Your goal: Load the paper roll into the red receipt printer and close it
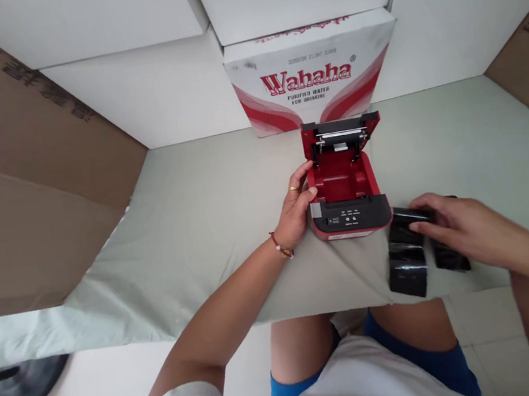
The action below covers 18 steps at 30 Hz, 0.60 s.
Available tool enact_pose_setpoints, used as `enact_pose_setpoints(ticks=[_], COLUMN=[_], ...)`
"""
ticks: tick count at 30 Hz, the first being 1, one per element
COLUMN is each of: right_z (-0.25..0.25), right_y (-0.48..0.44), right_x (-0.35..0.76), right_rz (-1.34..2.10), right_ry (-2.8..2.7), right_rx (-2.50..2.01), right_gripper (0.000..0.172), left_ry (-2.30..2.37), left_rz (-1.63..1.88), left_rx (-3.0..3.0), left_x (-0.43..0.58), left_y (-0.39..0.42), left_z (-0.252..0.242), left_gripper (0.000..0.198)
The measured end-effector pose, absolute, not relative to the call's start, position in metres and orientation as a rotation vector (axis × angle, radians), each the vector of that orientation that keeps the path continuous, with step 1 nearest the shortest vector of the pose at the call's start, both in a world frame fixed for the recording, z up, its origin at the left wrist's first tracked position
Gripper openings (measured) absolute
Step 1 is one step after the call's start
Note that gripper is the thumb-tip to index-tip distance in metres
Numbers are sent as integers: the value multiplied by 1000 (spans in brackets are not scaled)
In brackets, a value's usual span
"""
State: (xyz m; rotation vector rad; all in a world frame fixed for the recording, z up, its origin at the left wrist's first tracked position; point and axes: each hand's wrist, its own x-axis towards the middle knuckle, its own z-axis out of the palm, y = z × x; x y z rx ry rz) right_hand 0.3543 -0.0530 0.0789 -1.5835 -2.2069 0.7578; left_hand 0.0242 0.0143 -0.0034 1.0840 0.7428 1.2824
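A red and black label printer (352, 217) stands on the cloth-covered table with its lid (340, 126) raised. The red inner compartment (339, 185) faces up, with a roller showing under the lid. My left hand (298, 210) holds the printer's left side, thumb on the rim and fingers along the wall. To the right of the printer, my right hand (458, 224) has its thumb and fingers around a glossy black roll (410, 214). Strips of the same black film (408, 270) lie below and under that hand; their exact shape is partly hidden.
Behind the printer, a Wahaha water carton (312, 78) leans against stacked white boxes (143, 90). Brown cartons stand at the left (34, 189) and right (526, 59). The table cloth (197, 207) hangs to the front edge, close to my legs. A black round base (24, 392) is on the floor.
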Motion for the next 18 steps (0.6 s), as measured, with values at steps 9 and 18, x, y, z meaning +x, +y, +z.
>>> enact_pose_setpoints(ticks=[9, 18], right_z=[75, 39], right_y=[-59, -32], right_x=[415, 428], right_rz=[233, 357], right_ry=[-1944, -2294], right_rx=[-1885, -1653], right_gripper=[17, 66], left_ry=[758, 721], left_rz=[1320, 1321], left_rx=[1110, 1148], left_x=[22, 22], left_y=[16, 18], left_z=[-5, -8], left_gripper=[67, 65])
